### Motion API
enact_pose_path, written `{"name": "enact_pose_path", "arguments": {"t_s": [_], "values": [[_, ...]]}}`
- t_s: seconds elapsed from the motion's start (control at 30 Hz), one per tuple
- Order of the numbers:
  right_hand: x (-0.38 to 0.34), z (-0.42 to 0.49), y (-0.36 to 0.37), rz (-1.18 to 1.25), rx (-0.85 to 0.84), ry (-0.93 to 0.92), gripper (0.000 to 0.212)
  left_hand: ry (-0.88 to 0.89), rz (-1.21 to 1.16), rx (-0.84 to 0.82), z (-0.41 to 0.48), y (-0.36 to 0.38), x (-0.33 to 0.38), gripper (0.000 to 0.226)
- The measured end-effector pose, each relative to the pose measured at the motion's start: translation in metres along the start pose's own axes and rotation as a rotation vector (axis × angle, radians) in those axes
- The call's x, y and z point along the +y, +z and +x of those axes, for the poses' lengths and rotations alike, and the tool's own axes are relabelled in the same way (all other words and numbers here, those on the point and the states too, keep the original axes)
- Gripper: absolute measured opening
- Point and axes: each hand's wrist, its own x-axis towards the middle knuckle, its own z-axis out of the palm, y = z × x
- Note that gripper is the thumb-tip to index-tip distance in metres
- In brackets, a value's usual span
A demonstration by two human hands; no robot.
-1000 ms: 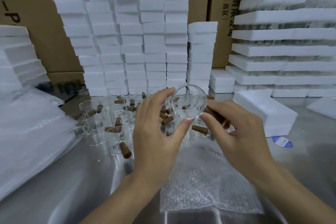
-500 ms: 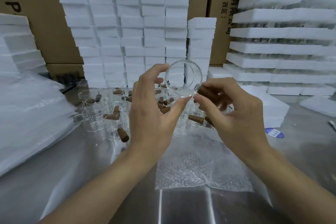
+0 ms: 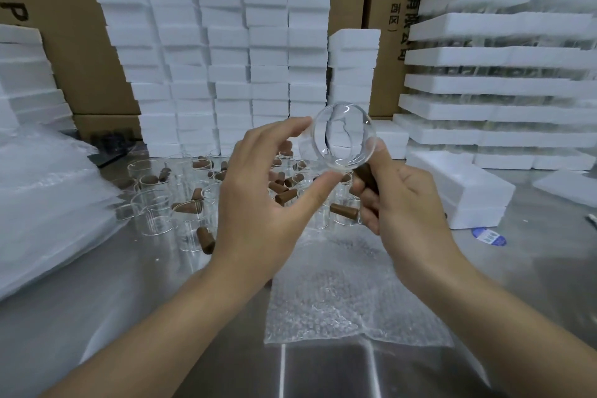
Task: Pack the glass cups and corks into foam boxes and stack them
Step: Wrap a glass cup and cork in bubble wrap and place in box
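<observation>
Up in the air between both hands, the glass cup (image 3: 344,139) is turned on its side. One round end faces the camera, and its long axis runs away from the person toward the foam behind; whether that end is mouth or base I cannot tell. The left hand (image 3: 258,207) pinches it across the rim, forefinger on the upper left edge and thumb under the lower edge, with the other fingers loosely spread. The right hand (image 3: 410,203) lays its thumb on the cup's right edge while its fingers curl round a brown cork (image 3: 366,179) just below the glass. Both hands are on the cup, but only the right has the cork.

A sheet of bubble wrap (image 3: 349,294) lies flat on the table (image 3: 80,284) directly beneath, on the person's side. A foam box (image 3: 465,191) stands to the right, nearest the right hand.

Beyond the hands, loose cups (image 3: 155,210) and loose corks (image 3: 286,195) crowd the surface before the stacks of foam boxes (image 3: 226,58). A low reach forward would likely knock them.
</observation>
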Motion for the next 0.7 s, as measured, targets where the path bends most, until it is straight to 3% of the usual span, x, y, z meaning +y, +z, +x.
{"name": "enact_pose_path", "arguments": {"t_s": [0.17,0.43,0.57,0.7], "values": [[0.004,0.001,-0.002,-0.125,-0.001,-0.114,0.065,-0.029,-0.069,-0.026,0.0,0.0,-0.003,0.056],[0.008,-0.001,-0.004,-0.221,-0.025,-0.241,0.059,-0.091,-0.156,-0.114,-0.001,-0.007,-0.006,0.064],[0.005,0.001,-0.009,-0.285,-0.025,-0.357,0.046,0.131,0.097,-0.184,0.005,-0.014,-0.011,0.085],[0.004,-0.001,-0.011,-0.34,-0.035,-0.457,0.023,0.258,0.265,-0.173,0.009,-0.019,-0.021,0.077]]}}
